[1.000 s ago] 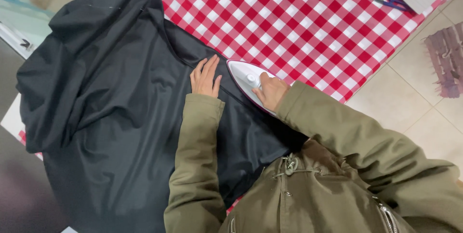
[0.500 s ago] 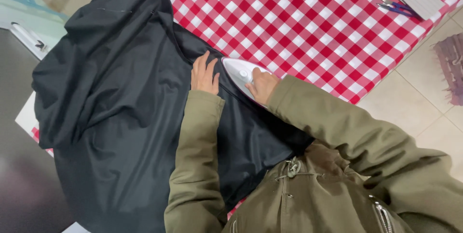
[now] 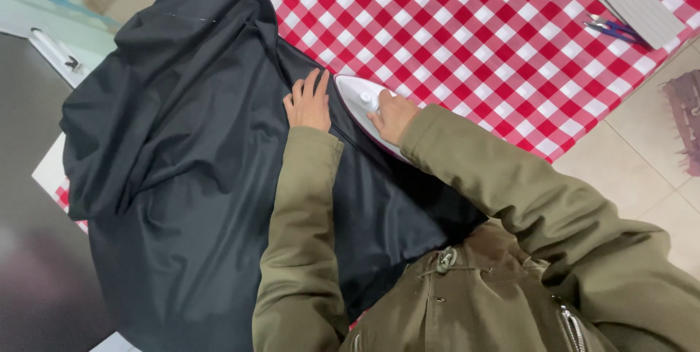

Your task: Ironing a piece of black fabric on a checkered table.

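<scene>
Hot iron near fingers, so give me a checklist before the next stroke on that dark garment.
1. Right hand grips iron: ok.
2. Left hand flat on dark garment: ok.
3. Left fingers apart from iron: not ok, very close beside it.
4. Garment smooth ahead of iron: not ok, bunched folds at upper left.
5. Checked tablecloth lies flat: ok.
6. Cord position: cannot tell.

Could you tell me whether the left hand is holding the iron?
No, the left hand lies flat on the dark garment; the right hand grips the iron.
</scene>
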